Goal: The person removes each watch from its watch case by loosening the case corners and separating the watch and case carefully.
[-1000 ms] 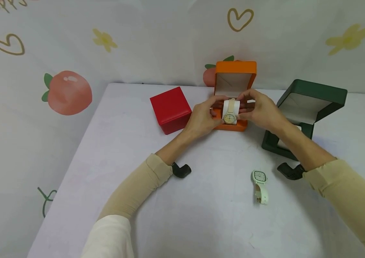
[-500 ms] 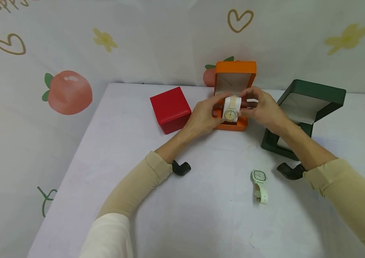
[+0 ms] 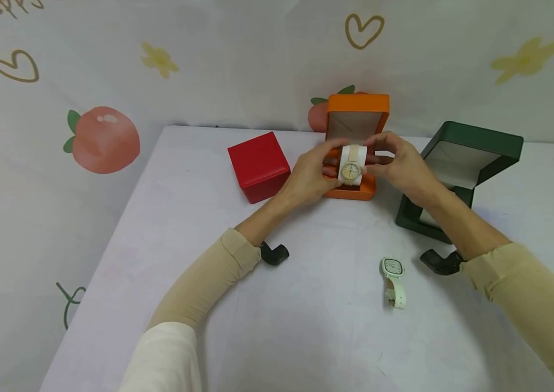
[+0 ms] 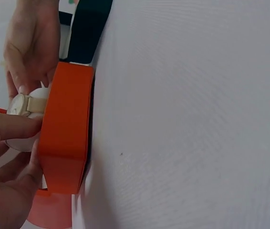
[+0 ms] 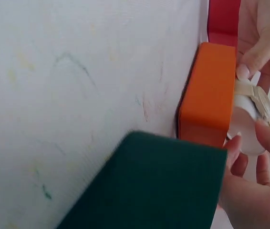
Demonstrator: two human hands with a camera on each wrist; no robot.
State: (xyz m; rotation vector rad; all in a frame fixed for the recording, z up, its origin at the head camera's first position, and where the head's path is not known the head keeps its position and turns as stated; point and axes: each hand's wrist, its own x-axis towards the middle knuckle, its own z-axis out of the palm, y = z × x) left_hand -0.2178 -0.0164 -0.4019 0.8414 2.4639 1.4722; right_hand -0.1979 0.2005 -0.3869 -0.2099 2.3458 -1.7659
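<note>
A cream-strapped watch (image 3: 350, 171) is wrapped round a white cushion (image 3: 362, 157) at the open orange box (image 3: 351, 193). With thumb and fingers, my left hand (image 3: 308, 173) holds the cushion by its left side. On the opposite side, my right hand (image 3: 403, 167) grips it the same way, its thumb beside the watch dial. In the left wrist view the cushion (image 4: 20, 144) sits between both hands, just in front of the raised orange lid (image 4: 66, 129). The right wrist view shows the cushion's round end (image 5: 244, 133). The lower part of the cushion is hidden by fingers.
Left of the orange box stands a shut red box (image 3: 258, 166). An open dark green box (image 3: 482, 142) stands to the right, partly behind my right forearm. A pale green watch (image 3: 394, 283) lies on the white table (image 3: 296, 326) in front.
The cushion with the cream watch has risen slightly in both hands and shifted a touch to the right, staying over the orange box. The boxes and the pale green watch stay put.
</note>
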